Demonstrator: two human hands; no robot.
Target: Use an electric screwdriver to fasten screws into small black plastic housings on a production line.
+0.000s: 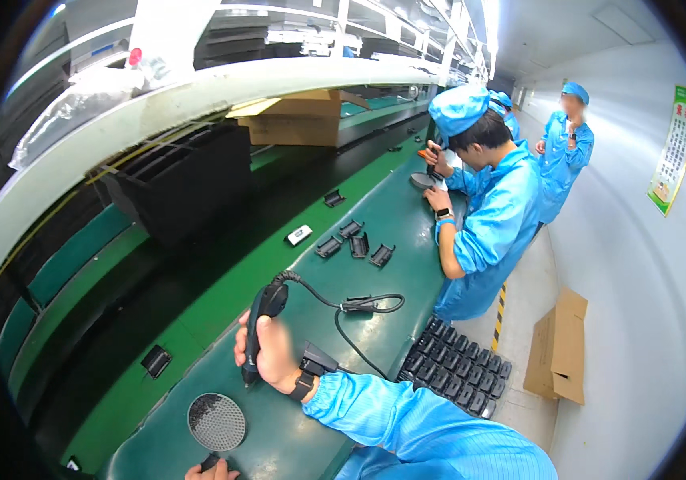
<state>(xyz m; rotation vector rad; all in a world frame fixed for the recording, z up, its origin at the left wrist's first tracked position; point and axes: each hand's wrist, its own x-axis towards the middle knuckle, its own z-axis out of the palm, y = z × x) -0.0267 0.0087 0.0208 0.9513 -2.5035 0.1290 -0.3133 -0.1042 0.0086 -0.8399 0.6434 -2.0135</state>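
My right hand (275, 352) is wrapped round a black electric screwdriver (257, 332), held upright with its tip pointing down above the green table mat (303, 436). A coiled black cable (339, 306) runs from the tool's top and loops across the mat. Below the tip lies a round grey dish (217, 422) with a dotted surface and a dark heap along its upper left, too small to make out. At the lower edge, my left hand (213, 474) shows only its fingertips, closed on a small black part (210, 462); the rest is out of view.
Several black plastic housings (359, 246) lie farther up the table. A black block (319, 358) stands behind my right wrist. Beside the table is a tray of black parts (459, 364), with a cardboard box (557, 346) beyond. A co-worker in blue (491, 216) works farther along. The green conveyor (191, 336) runs left.
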